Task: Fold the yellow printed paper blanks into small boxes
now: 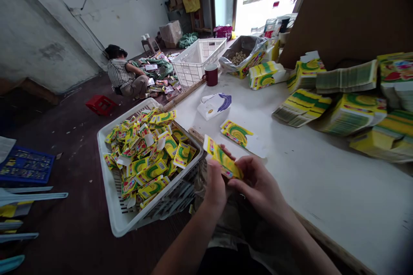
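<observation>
Both hands hold one small yellow and green carton [222,161] just off the table's near edge. My left hand [214,187] grips its lower left end with curled fingers. My right hand [258,182] pinches its right end from below. Left of the hands a white basket [116,212] is heaped with folded yellow cartons [146,154]. One flat carton [237,132] lies on the white table [322,180] just beyond the hands.
Stacks of flat carton blanks [348,107] crowd the table's right side. A dark red mug [212,74], a white packet [214,105], an empty white crate [196,58] and a lined box [243,53] stand farther back. Another person [124,75] crouches on the floor near a red stool [100,104].
</observation>
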Tool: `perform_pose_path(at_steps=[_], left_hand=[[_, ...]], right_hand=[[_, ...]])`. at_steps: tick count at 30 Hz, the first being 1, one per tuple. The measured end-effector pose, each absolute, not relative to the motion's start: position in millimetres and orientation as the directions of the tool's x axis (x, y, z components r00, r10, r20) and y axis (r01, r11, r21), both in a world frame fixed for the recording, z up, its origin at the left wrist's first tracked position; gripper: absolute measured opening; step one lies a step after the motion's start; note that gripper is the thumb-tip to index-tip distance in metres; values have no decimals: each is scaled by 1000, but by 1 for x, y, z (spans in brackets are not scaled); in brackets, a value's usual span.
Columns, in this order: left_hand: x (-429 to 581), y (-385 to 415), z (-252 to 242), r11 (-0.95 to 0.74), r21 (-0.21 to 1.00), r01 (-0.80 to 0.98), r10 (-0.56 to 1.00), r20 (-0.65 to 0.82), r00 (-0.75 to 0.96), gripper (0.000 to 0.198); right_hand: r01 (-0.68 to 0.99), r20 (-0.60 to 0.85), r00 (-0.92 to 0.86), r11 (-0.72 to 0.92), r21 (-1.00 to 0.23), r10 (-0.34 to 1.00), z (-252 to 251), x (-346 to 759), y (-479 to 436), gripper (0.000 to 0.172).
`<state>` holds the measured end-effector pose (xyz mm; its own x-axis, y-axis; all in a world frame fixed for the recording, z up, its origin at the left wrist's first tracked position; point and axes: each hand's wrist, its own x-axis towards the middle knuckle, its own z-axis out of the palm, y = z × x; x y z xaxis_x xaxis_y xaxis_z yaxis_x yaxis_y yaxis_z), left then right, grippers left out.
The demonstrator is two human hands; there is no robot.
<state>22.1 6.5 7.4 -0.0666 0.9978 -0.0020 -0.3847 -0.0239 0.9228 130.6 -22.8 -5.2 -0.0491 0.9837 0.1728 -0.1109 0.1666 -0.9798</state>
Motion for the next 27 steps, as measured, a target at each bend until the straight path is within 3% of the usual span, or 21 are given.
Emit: perform_pose_path(at_steps=[3,6,9,12,15,16,18,19,21,23,24,27], left_hand=[[16,5,-4,-94,929,-359,994,107,16,51],[14,8,-10,-106,947,-303,994,109,-9,28],[9,11,-3,-98,958,-270,994,108,21,21],[-2,13,17,-209,969,-129,969,223,103,51],[-10,14,38,-344,887,309,920,251,302,99],[-11,14,42,-343,831,438,907,172,384,105],[-7,14,44,-316,759,569,866,-15,501,92],[-4,13,42,-305,753,583,847,-65,528,79],[2,10,36,-302,754,583,854,-57,516,61],[6,6,30,-346,713,610,890,43,455,67],[7,3,27,-374,685,626,894,85,441,72],[8,-3,20,-454,636,624,873,178,454,79]], right_hand=[[-58,166,3,166,-984,986,-7,143,-22,25],[27,160,-11,160,-987,987,-8,155,-23,17],[206,277,61,260,-943,959,-11,171,-20,11],[561,546,106,403,-723,831,-11,187,-18,9],[696,670,-113,539,-474,734,-3,192,-22,14],[675,675,-179,588,-445,716,1,190,-24,17],[632,683,-196,623,-460,703,9,183,-30,19],[624,689,-135,601,-500,712,11,179,-32,21],[566,644,83,496,-659,761,12,172,-34,46],[322,453,262,365,-874,852,8,168,-33,71],[127,308,273,283,-951,912,6,166,-32,75],[-354,-20,126,26,-935,992,2,159,-29,87]])
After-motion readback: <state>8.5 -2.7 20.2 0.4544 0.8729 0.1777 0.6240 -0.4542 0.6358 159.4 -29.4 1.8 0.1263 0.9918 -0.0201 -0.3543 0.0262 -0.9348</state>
